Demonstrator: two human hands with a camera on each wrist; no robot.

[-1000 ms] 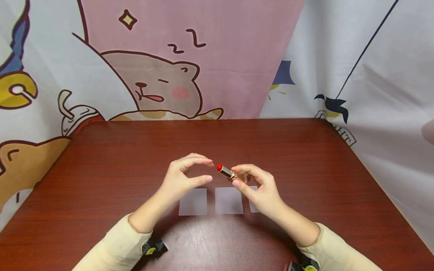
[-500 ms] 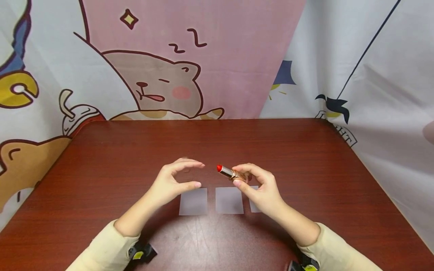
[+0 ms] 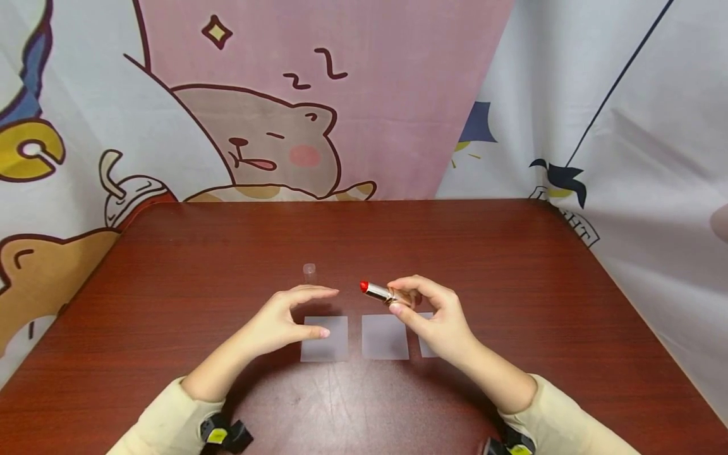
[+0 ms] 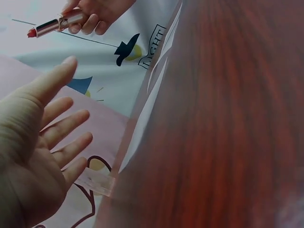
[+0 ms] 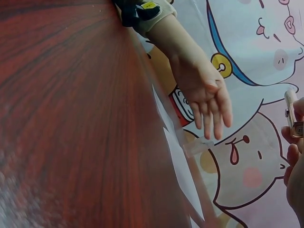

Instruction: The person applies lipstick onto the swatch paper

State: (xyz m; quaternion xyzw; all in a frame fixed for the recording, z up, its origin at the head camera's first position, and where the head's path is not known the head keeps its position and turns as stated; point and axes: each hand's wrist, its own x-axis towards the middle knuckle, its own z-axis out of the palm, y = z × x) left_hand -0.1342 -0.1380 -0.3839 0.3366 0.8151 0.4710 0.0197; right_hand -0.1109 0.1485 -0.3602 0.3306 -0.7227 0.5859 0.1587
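My right hand (image 3: 446, 319) pinches an uncapped lipstick (image 3: 378, 291) by its gold base, thumb on the near side. The red tip points left over the table. In the left wrist view, the lipstick (image 4: 47, 27) lies nearly level, its bullet fully out of the silver tube. Left of it, my left hand (image 3: 281, 321) is held with fingers extended and thumb apart, holding nothing. It overlaps the left paper square (image 3: 327, 351) in the head view. Just beyond those fingers a small clear cap (image 3: 309, 273) stands on the table; the right wrist view also has this cap (image 5: 199, 146).
Two more white paper squares, a middle one (image 3: 385, 338) and a right one (image 3: 426, 338) partly hidden by my right hand, complete a row on the brown wooden table (image 3: 364, 240). A printed cartoon curtain (image 3: 392, 95) hangs along the table's far edge and sides.
My left hand has drawn away from the lipstick, leftward and nearer to me. The clear cap, earlier behind it, now shows plainly. The lipstick has tipped slightly more level in my right hand.
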